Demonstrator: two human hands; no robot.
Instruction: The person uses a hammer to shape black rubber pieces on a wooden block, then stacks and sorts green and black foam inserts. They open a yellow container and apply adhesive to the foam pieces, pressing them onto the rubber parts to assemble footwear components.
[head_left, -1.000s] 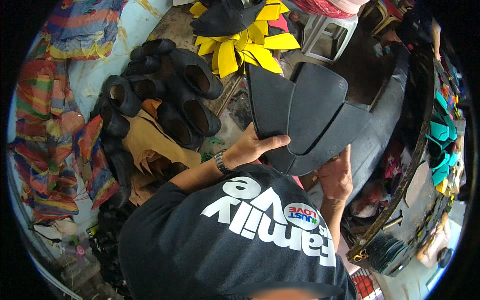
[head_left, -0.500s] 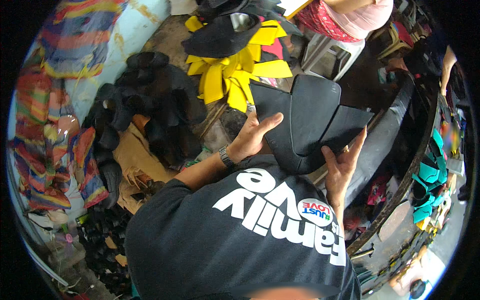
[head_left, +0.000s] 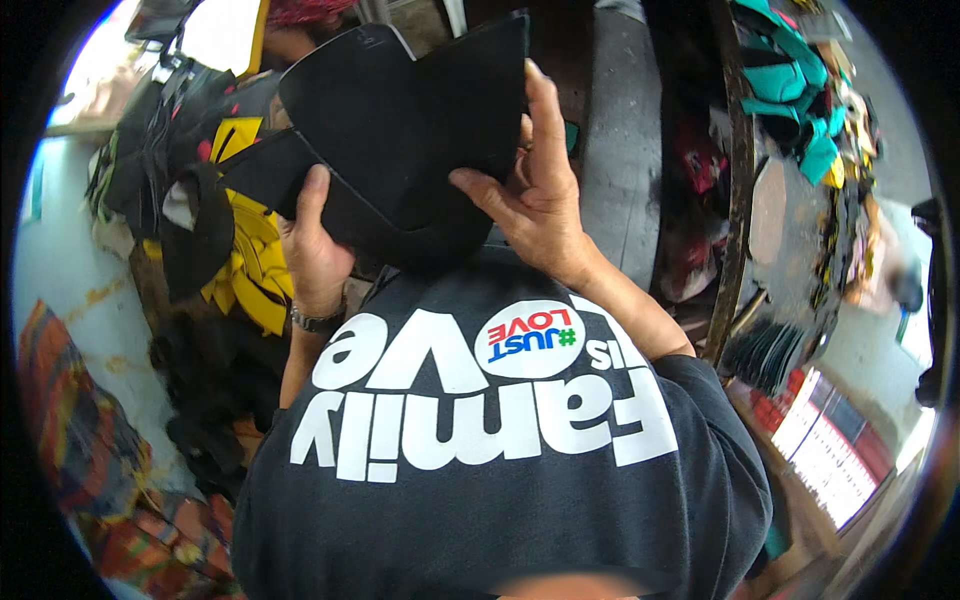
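Black, matte, leather-like cut panel (head_left: 400, 110) is held up in front of the person's black knit T-shirt (head_left: 500, 520), gripped between both hands near the upper middle of the view. Its outline is broad and lobed: a rounded lobe rises at the top, a V-shaped notch divides this from a pointed right corner, and a tapering wing reaches out to the left. A thin seam-like line runs aslant from the base of that wing and curves in toward the lower middle; the surface looks smooth and faintly dull. The left hand (head_left: 318, 255), with a metal-link wristwatch (head_left: 314, 320) below it, pinches the lower left side, thumb flat on the near face. The right hand (head_left: 540, 205) grasps the right side, thumb tip on the near face and a finger straightened along the edge. Beyond the left hand lie glossy yellow strips (head_left: 252, 270) with straight-cut edges, beside a black, rounded, hollow piece (head_left: 195, 260) with a pale patch inside it. Well to the right, a scuffed, grey-topped worktable (head_left: 790, 280) bears crumpled teal sheet pieces (head_left: 780, 85), a flat, brownish oval cutout (head_left: 768, 215) and thin, dark, overlapping sheets (head_left: 765, 360). Striped, multicoloured woven cloth (head_left: 85, 430) lies in folds at the lower left.
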